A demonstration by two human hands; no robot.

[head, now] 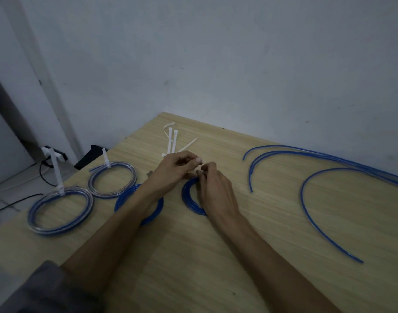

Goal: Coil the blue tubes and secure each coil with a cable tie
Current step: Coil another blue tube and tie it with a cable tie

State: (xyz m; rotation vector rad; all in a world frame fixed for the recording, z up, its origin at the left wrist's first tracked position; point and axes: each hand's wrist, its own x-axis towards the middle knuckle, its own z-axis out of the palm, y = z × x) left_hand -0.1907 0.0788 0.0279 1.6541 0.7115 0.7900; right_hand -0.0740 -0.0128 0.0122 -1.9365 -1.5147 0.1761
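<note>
Both hands are mid-tabletop: left hand [177,164] and right hand [212,188] each have fingertips pinched on a white cable tie [199,159] over a small blue coil [191,197]. Three tied coils sit toward the left edge, and loose blue tubes [306,199] curve along the right side, spare ties [173,141] near the far corner.

1. The table [216,256] under my arms is pale wood-grain laminate, smooth and matt.
2. The blue tubes [311,204] at right look like smooth, slightly glossy plastic.
3. The two coils [60,213] at left shine, partly clear plastic.
4. The cable ties [172,141] are white matt plastic.
5. My sleeve [42,290], lower left, is grey cloth.
</note>
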